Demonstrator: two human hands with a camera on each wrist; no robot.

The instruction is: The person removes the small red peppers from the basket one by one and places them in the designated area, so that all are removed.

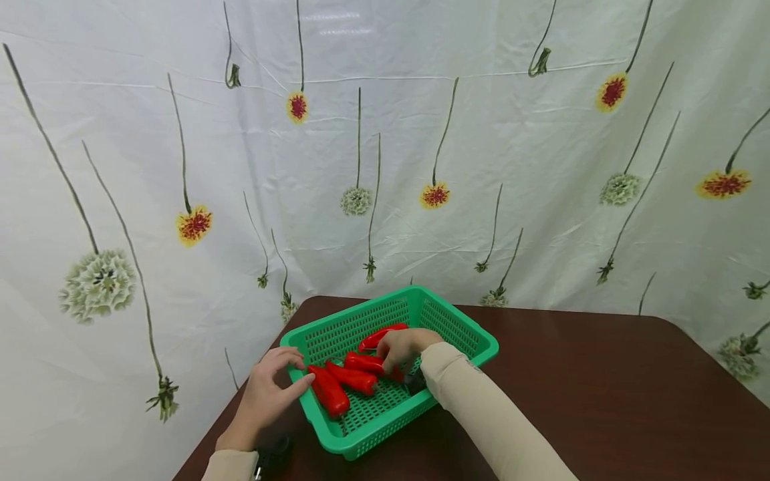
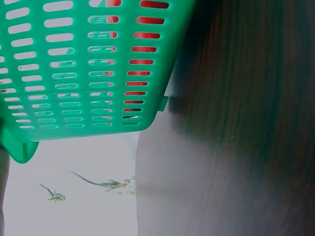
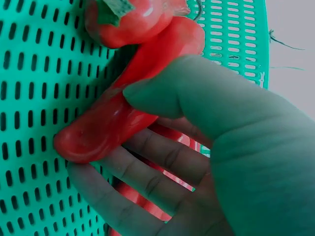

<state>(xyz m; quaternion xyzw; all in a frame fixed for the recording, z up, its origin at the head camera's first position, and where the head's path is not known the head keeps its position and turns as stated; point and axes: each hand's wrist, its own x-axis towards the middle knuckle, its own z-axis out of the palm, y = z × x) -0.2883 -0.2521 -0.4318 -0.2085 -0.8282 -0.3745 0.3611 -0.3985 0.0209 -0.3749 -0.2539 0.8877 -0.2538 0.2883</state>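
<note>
The dark-brown, wood-grained table (image 1: 601, 394) has rounded far corners. A white, creased fabric curtain (image 1: 511, 133), printed with long-stemmed flowers (image 1: 434, 195), hangs behind the table.

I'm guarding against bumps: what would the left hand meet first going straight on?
The left hand would likely meet the green perforated plastic basket's left rim or, depth being unclear, the leftmost long red pepper.

Comprises glossy, elongated red peppers (image 1: 329, 393), grouped at differing angles inside a rectangular, perforated green basket (image 1: 390, 423).
</note>
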